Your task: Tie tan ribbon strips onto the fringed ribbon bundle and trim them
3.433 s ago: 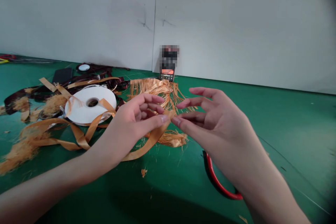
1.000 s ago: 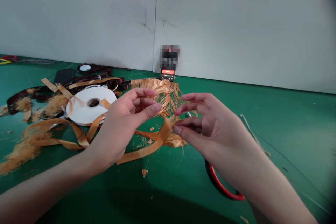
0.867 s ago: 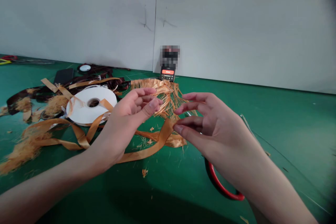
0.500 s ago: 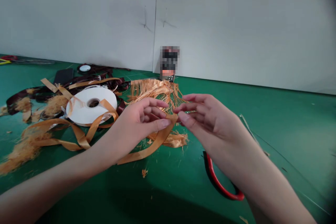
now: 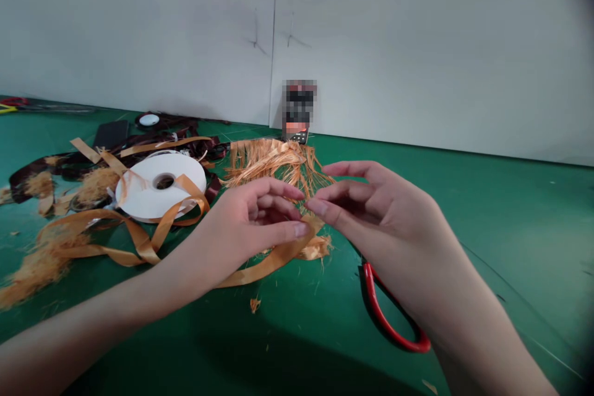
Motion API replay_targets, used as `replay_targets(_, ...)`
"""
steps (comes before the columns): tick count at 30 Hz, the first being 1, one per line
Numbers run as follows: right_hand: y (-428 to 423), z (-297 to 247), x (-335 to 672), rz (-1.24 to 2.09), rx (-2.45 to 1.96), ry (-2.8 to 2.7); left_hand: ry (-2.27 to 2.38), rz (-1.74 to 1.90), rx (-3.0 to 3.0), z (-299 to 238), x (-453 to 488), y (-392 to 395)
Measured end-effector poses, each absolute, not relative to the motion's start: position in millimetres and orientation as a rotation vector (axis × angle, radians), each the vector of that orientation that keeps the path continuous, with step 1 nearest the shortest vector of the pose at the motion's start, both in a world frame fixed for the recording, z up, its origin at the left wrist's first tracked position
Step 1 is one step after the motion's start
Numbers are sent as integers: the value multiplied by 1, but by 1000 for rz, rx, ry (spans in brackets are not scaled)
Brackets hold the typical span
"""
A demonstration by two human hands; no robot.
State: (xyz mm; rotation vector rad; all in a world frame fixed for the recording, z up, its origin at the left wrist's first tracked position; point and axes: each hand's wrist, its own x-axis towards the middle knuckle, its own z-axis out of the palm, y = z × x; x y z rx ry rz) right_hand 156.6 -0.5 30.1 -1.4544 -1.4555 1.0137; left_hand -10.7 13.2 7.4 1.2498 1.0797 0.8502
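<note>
My left hand [image 5: 262, 213] pinches a golden-orange satin ribbon [image 5: 266, 269] near its end, thumb on top. The ribbon curves down and left beneath my wrist. Beside it, my right hand [image 5: 383, 213] brings thumb and fingertips together just above the ribbon's end; whatever is between them is too small to make out. Behind both hands lies a bundle of frayed orange ribbon strips [image 5: 264, 158]. A second frayed bunch [image 5: 318, 247] shows under the held ribbon. Red-handled scissors [image 5: 394, 328] lie below my right wrist, their blades mostly hidden.
A white spool [image 5: 139, 189] with loose ribbon sits at left on the green table [image 5: 487, 210]. Around it are dark brown ribbon [image 5: 28, 167], fluffy orange threads [image 5: 46, 266] and a black flat object [image 5: 111, 134]. A pixelated upright item [image 5: 299, 108] leans against the white wall panel [image 5: 417, 43].
My right fingertips have shifted slightly left and off the ribbon's end to just above it. The left thumb has moved a little right and down, and the ribbon's end tilts lower.
</note>
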Motion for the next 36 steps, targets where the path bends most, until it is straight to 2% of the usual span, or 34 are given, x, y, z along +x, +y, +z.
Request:
replay_targets(22, -1, 28, 161, 841, -1443, -1599, 1131, 815, 1335, 11, -10, 11)
replay_targets(36, -11, 29, 150, 1090, -1363, -1263, 1131, 903, 1311, 7, -13, 9)
